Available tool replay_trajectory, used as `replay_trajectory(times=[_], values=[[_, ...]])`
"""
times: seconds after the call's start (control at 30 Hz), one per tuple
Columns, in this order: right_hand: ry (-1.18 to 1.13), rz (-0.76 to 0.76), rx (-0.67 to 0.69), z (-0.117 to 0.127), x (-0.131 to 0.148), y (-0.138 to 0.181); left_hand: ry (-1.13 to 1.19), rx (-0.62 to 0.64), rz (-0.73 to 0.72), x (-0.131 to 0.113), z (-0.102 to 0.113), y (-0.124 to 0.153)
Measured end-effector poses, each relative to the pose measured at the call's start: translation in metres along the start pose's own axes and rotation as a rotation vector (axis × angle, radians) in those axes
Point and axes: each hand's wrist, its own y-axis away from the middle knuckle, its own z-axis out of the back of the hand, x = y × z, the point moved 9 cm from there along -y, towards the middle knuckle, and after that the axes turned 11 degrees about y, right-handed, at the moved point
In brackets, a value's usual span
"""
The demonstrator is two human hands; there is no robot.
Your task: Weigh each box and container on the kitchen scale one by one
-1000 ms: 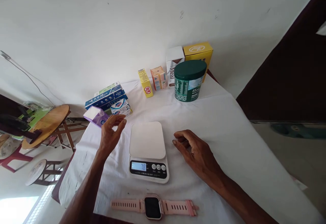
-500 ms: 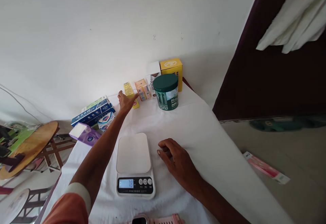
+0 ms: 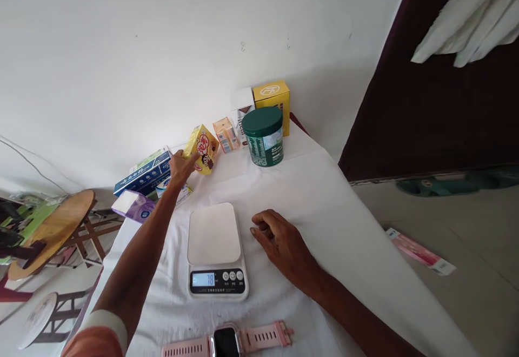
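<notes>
While the left hand [image 3: 180,165] pinches the yellow drink carton [image 3: 201,141], tilted above the tabletop [image 3: 324,194] beyond the kitchen scale [image 3: 216,249], and the right hand [image 3: 279,240] rests loosely curled beside the scale, a squarer grip on the carton's sides seems advisable against slipping.

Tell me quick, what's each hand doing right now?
Left hand: closed on the yellow carton, tilted.
Right hand: open, empty, resting on the tablecloth.
</notes>
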Motion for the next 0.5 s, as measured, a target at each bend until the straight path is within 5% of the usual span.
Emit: replay_trajectory(times=[0.23,0.37,0.5], values=[[0.006,0.017,0.001,0.001,0.002,-0.001,0.002,0.052,-0.21,-0.038,0.088,0.113],[0.034,0.003,0.004,0.0,0.002,-0.001,0.002,0.181,-0.292,-0.046,0.1,0.174],[0.041,-0.032,0.021,-0.001,0.003,-0.002,-0.027,0.225,-0.372,-0.041,0.097,0.199]])
